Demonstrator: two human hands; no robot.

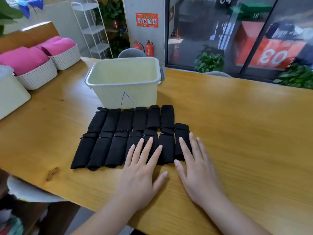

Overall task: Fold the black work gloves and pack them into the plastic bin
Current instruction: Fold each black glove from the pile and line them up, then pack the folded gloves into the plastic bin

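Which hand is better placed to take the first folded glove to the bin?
Probably the right hand: its fingers lie on the end glove, whose right side is free to grip. The left hand lies on mid-row gloves. The bin stands open behind.

A blue hand-drawn letter "A" stands on the front wall of the plastic bin. Beyond the bin to its right, behind the window glass, an orange block bears a white "03", and higher up a white "04" shows. Behind the bin, the orange poster on the pillar carries print too small to read.
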